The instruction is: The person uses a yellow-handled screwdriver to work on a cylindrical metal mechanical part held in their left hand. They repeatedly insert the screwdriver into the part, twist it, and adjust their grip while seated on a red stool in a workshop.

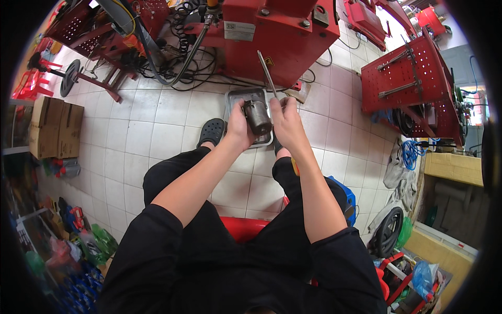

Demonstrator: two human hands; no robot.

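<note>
A dark metal cylinder (258,118) is gripped in my left hand (240,125), held upright-to-slightly-tilted in front of me. My right hand (286,120) is closed on a long, thin silver metal tool (265,68) that points up and away, just right of the cylinder. Below both hands a shallow tray (228,100) lies on the floor between my feet, with dark contents partly hidden by the cylinder and my hands.
A large red machine (280,39) with cables and hoses stands ahead. A red perforated cart (392,78) is at the right, cardboard boxes (52,128) at the left. A red seat (243,227) is under me. Assorted items lie along both sides of the tiled floor.
</note>
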